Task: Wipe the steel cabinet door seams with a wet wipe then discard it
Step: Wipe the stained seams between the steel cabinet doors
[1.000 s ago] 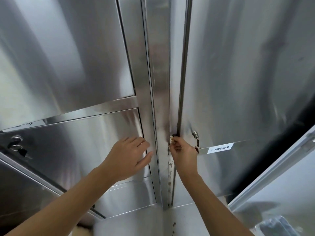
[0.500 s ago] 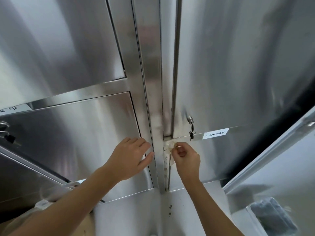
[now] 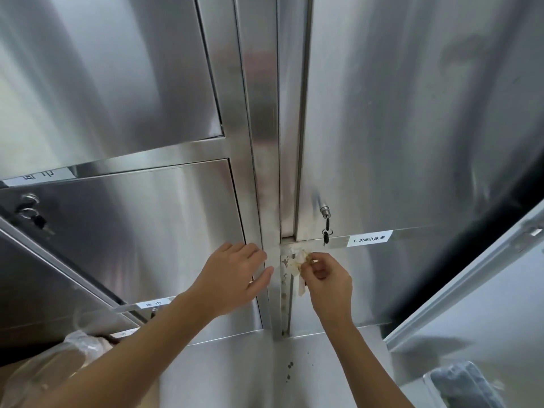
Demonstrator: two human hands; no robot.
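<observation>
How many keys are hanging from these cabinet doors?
2: the left key hangs from the lock at the far left; the right key hangs beside the white label. Others may be hidden.

Vertical seam point(image 3: 287, 313) free below the right hand point(image 3: 328, 282), hanging key point(image 3: 326, 234) close above it, left hand point(image 3: 232, 275) flat just left of the seam, angled steel panel point(image 3: 485, 319) bounding the right, upper door faces unobstructed

My left grip point(image 3: 232, 278) lies on the left cabinet door point(image 3: 147, 231), right grip point(image 3: 326, 278) beside it pinching the wet wipe point(image 3: 297, 259) against the seam point(image 3: 290, 304), below the key point(image 3: 326, 231).
</observation>
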